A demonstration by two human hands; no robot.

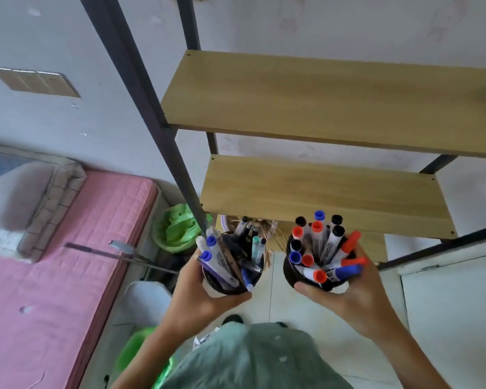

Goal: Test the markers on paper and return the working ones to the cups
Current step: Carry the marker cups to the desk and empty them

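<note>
Two wooden shelves (320, 94) on a dark metal frame (141, 108) fill the upper right of the frame, and both boards are bare where we can see them, apart from a white object cut off at the right edge of the upper one, so we judge the cups came from there or are headed there. A pink mattress (54, 262) takes up the lower left, with a green-lined bin (177, 228) just past its corner, near the middle of the frame. Below the shelves, at centre, we hold a cup in each hand over the pale tiled floor (292, 313). Our left hand (205, 299) curls round the left cup (227, 287) from below, thumb along its near side; that cup holds a mix of blue-capped markers (208, 249) and darker pens leaning every way. Our right hand (357, 299) wraps the right cup (295, 273) the same way, fingers reaching up its far side, which steadies the crowded bunch of red-, blue- and black-capped markers (317, 242) fanning out of it. We see no paper anywhere, so in our judgement testing has not begun and the cups are being carried upright, side by side but apart, to keep anything from spilling out.
</note>
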